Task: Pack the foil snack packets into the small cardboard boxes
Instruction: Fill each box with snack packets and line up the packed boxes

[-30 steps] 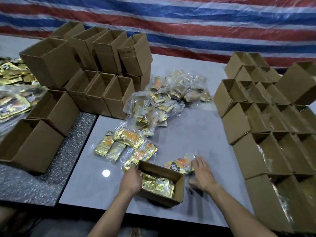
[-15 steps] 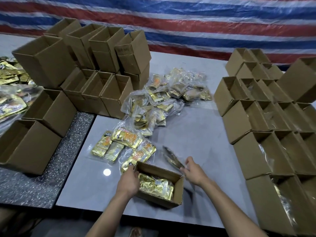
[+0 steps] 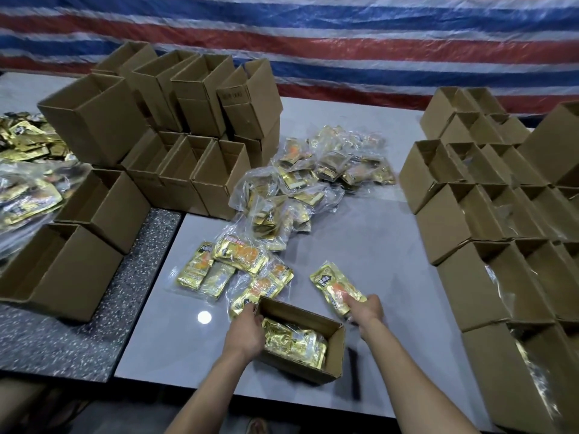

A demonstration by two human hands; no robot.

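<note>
A small open cardboard box [image 3: 335, 349] sits near the table's front edge with gold foil packets [image 3: 291, 343] lying inside. My left hand [image 3: 246, 330] grips the box's left wall. Just right of the box and above the table, my right hand [image 3: 365, 310] holds a gold foil packet [image 3: 335, 285] with an orange picture, face up. More gold packets in clear bags [image 3: 241, 264] lie just behind the box, and a bigger heap [image 3: 313, 180] lies further back in the middle.
Stacks of open cardboard boxes stand at the back left [image 3: 188, 120] and in rows along the right [image 3: 488, 214]. Two more boxes [image 3: 72, 252] stand on the speckled counter [image 3: 87, 327] at left, beside more packets [image 3: 25, 189]. A striped tarp hangs behind.
My right hand picked the packet up off the table, turned it edge-on, and now holds it face up beside the box. My left hand stayed on the box.
</note>
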